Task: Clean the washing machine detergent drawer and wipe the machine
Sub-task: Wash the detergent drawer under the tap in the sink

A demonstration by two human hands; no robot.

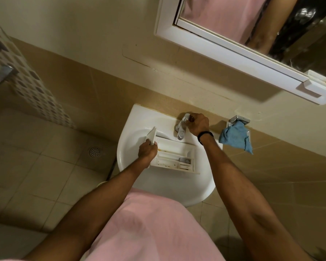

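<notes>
A small bathroom with beige wall tiles and a pale tiled floor holds a white sink (139, 117) fixed to the wall, under a mirror (233, 19) in a white frame. The detergent drawer (174, 157) is out of the machine and lies across the basin of the sink, open side up, with its dividers and some brownish residue showing along the inner walls. Its front panel stands at the left end. The left hand (147, 150) grasps the drawer at that end, fingers wrapped round the edge by the panel, steadying it below the spout. The right hand (199, 124) is curled over the handle of the chrome tap (181, 129), a dark band on its wrist. No stream of water can be made out at the spout. A blue cloth (233, 138) hangs from a metal holder on the wall just right of the sink, well apart from both hands. The step in hand looks like the rinse of the drawer, early in the task, with the washing machine itself not in view. The next move likely calls for working the tap handle for a gentle flow while the left hand keeps the drawer level under the spout, so water reaches each compartment without splashing over the rim.
</notes>
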